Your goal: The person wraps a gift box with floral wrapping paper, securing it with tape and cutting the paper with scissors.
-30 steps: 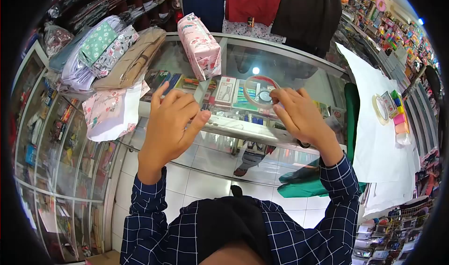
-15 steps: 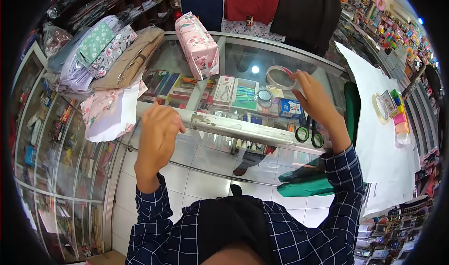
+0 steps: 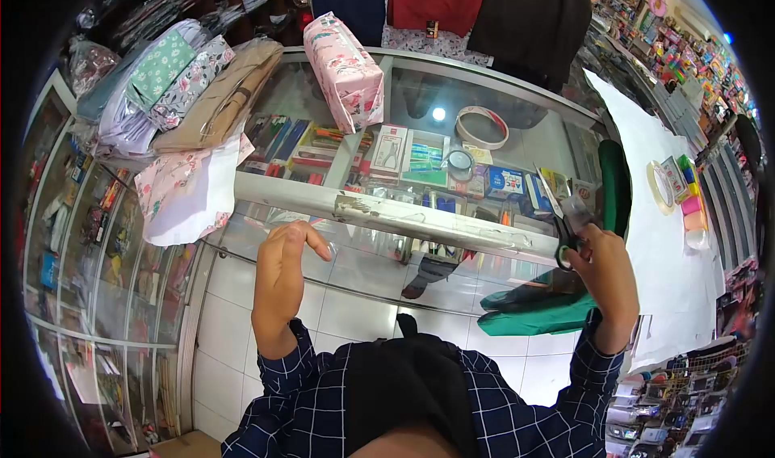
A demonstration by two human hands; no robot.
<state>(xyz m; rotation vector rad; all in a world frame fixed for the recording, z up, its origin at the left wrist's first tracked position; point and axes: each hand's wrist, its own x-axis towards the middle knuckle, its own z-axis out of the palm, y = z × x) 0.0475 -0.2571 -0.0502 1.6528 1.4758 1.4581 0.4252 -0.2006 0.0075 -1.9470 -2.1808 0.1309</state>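
My right hand (image 3: 604, 268) is closed at the green and black handles of a pair of scissors (image 3: 565, 244), whose blades point up and away over the glass counter's front edge. My left hand (image 3: 281, 276) hovers in front of that edge, fingers bent and pressed together. A small clear glint shows at its fingertips; what they hold I cannot tell. A box wrapped in pink floral paper (image 3: 343, 78) stands on the glass counter (image 3: 440, 74). To its right lies a wide roll of tape (image 3: 504, 132), with a smaller roll (image 3: 461, 165) nearer me.
Plastic-packed clothes (image 3: 182, 94) and a floral paper offcut (image 3: 186, 195) lie at the left. White paper sheets (image 3: 658, 240) spread at the right, with another tape roll (image 3: 660, 187) on them. Green cloth (image 3: 537, 308) hangs near my right arm. Stationery shows through the glass.
My right hand has left the wide tape roll, come down toward me and taken hold of the scissors. My left hand has moved lower and slightly right, off the counter's edge.
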